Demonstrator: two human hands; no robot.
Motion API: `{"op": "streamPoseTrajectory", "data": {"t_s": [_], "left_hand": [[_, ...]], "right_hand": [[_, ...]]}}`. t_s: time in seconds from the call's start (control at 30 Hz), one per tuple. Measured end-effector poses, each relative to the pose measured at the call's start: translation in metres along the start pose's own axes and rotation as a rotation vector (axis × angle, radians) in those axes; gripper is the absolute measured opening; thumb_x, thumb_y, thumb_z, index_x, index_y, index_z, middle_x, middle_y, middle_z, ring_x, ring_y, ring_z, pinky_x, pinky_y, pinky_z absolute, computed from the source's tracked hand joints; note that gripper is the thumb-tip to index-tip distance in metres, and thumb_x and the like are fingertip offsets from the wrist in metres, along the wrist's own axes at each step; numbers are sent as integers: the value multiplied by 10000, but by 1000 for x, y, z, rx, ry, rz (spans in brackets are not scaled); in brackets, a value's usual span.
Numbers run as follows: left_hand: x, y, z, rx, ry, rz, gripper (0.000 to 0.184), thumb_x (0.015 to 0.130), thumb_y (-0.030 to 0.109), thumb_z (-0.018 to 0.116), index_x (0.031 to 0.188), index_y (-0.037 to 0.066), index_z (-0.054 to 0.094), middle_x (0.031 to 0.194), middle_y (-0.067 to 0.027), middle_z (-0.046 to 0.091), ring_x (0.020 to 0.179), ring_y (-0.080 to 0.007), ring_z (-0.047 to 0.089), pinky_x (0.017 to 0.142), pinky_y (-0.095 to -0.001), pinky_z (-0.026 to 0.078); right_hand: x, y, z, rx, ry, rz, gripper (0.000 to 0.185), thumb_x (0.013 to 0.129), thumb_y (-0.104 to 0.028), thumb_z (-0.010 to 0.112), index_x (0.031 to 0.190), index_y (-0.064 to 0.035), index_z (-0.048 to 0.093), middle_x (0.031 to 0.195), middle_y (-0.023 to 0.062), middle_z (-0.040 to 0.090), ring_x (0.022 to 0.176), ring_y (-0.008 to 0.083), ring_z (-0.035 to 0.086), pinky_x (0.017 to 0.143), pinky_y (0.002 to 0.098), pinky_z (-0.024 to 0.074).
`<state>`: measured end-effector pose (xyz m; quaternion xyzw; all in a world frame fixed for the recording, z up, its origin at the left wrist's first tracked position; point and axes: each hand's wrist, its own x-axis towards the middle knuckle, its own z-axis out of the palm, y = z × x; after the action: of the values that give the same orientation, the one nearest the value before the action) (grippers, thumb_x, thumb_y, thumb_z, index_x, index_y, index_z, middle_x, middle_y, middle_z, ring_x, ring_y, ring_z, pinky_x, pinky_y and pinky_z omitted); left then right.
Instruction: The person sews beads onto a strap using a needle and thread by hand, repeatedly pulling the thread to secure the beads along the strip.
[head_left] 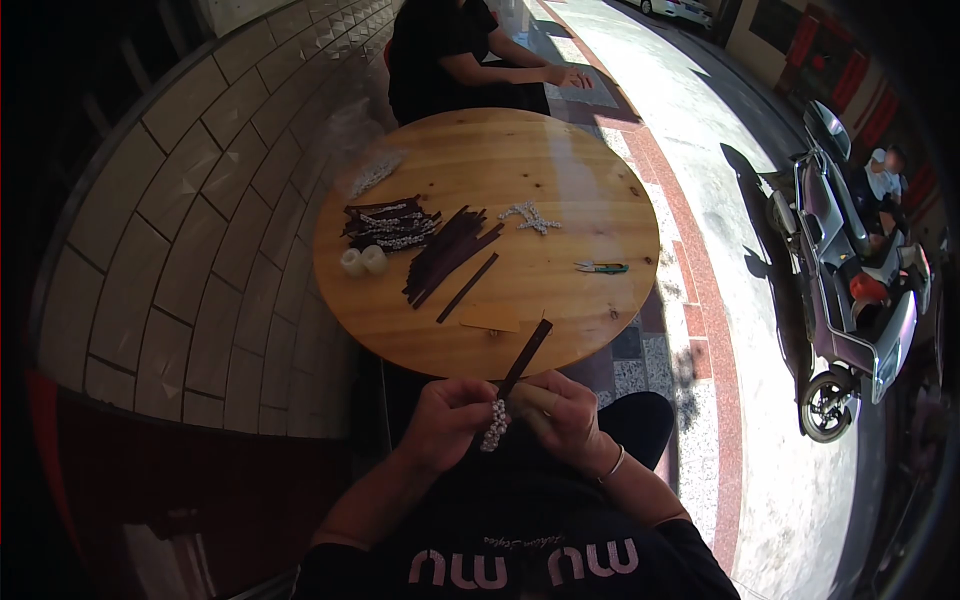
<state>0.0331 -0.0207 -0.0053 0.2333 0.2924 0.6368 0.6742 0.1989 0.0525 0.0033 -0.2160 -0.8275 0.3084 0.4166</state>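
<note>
Near the table's front edge, my left hand [447,420] is closed with its fingertips at a dark strip [526,357] and a cluster of white beads [494,427]. The beads hang at the strip's lower end, between my hands. My right hand [560,412] pinches the same strip from the other side, its fingers bent. The strip's upper end points up and to the right over the table edge. Just beyond lie a flat tan piece [490,318] and a single dark strip [467,288].
The round wooden table [590,335] holds dark strips [447,254], beaded strips [392,224], two white spools [363,261], loose bead strands [532,217], a plastic bag [372,170] and small snips [602,268]. Another person [440,60] sits beyond. A scooter [850,260] stands right.
</note>
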Motion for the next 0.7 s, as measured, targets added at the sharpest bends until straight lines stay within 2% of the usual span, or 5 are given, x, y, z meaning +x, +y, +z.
{"op": "streamPoseTrajectory", "data": {"t_s": [0.2,0.43,0.7], "left_hand": [[1,-5,-6,59,-31,-17,119,757,-37,600,872,-15,578,815,-91,600,718,-192,627,641,-272,513],[-3,-6,-3,-64,-21,-84,111,761,-26,595,866,-6,564,802,-96,589,701,-194,628,611,-276,518],[-3,-4,-4,-38,-40,-98,110,760,-28,592,863,-7,562,802,-99,588,681,-196,629,605,-281,524]], "right_hand": [[-3,2,1,5,5,-18,169,722,-7,629,889,-23,646,774,85,598,642,215,619,554,296,497],[-7,-4,6,62,51,9,166,711,11,633,875,-14,640,789,92,600,665,218,621,576,295,501],[-2,-7,2,-59,40,-92,199,660,22,646,856,-13,636,807,102,602,669,240,620,578,303,503]]}}
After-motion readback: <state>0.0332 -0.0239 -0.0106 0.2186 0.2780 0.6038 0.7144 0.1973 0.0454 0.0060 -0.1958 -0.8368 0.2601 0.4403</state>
